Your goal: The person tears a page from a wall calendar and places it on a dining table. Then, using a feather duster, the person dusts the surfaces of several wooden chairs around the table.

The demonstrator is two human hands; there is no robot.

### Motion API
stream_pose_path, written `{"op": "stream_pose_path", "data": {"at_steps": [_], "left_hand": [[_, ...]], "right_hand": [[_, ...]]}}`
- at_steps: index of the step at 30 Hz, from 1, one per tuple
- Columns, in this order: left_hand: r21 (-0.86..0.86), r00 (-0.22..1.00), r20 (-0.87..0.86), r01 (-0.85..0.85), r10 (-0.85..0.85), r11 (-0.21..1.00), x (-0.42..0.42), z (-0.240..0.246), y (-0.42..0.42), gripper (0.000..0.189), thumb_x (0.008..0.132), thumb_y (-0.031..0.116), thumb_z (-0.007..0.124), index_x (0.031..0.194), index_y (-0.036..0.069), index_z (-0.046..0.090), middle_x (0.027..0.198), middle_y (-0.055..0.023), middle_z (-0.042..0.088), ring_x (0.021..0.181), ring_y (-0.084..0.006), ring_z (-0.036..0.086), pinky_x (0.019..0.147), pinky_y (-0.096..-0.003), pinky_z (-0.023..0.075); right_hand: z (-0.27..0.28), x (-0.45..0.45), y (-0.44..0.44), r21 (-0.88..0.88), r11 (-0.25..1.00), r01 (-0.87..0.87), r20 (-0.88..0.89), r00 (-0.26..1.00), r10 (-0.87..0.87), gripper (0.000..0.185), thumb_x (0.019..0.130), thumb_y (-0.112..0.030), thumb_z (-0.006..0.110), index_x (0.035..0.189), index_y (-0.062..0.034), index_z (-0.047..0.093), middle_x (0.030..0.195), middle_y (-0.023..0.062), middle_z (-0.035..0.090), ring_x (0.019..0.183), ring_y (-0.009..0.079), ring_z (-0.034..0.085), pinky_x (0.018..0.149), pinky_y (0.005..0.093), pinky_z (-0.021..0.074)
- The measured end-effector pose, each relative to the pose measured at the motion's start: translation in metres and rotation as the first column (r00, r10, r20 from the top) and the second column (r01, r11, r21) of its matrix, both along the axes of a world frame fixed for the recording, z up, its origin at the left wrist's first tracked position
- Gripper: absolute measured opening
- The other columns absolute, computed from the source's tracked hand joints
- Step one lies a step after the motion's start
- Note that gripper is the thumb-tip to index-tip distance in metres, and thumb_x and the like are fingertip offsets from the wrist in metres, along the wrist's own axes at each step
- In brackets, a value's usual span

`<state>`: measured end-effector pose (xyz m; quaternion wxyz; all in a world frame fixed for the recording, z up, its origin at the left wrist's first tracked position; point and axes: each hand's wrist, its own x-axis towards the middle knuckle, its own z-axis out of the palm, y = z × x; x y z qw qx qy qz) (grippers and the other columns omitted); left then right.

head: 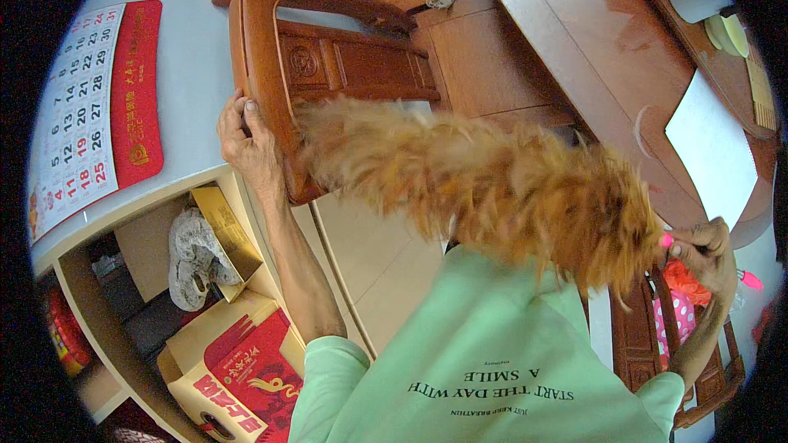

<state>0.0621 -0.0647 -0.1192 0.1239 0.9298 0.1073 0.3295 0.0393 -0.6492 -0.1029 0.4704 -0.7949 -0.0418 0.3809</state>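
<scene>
My left hand point(249, 135) grips the edge of a reddish-brown carved wooden chair point(261, 43) at the upper left, thumb against the wood. In my right hand point(705, 255), at the right, is the pink handle of a feather duster point(492, 184). The duster's fluffy brown feathers stretch across the middle of the view, and their far end lies over the chair's frame near my left hand. Its feathers look partly blurred. They hide part of the chair and the floor; whether the tip touches the wood, I cannot tell.
A wooden table point(591, 43) with a white sheet point(714, 147) stands upper right. At the left, a calendar point(135, 92) lies on a light cabinet top point(191, 74); its shelves hold a red and tan box point(246, 369) and a grey bundle point(197, 258). Another wooden chair point(637, 344) is lower right.
</scene>
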Motion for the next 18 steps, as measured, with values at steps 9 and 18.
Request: {"op": "stream_pose_path", "data": {"at_steps": [9,18], "left_hand": [[-0.052,0.999,-0.031,-0.019,0.017,0.998,0.003,0.008,-0.013,0.017,0.093,0.014,0.058,0.096,-0.002,0.064,0.110,-0.0152,0.064,0.103,-0.0245,0.059,0.088,-0.0376,0.0476],[0.085,0.975,-0.201,-0.076,0.092,0.994,-0.001,0.018,-0.015,0.017,0.093,0.013,0.058,0.097,-0.002,0.065,0.118,-0.0205,0.060,0.111,-0.0263,0.055,0.096,-0.0370,0.0412]], "right_hand": [[-0.039,0.031,0.018,-0.300,0.953,-0.046,0.387,0.907,0.165,0.019,0.080,-0.009,0.074,0.094,0.0026,0.068,0.077,0.0095,0.066,0.071,0.0185,0.060,0.068,0.0274,0.0454],[-0.074,0.078,-0.120,-0.177,0.984,0.018,-0.223,0.973,-0.058,0.058,0.078,-0.011,0.078,0.120,0.0012,0.040,0.090,0.0068,0.061,0.083,0.0164,0.058,0.071,0.0299,0.0482]]}}
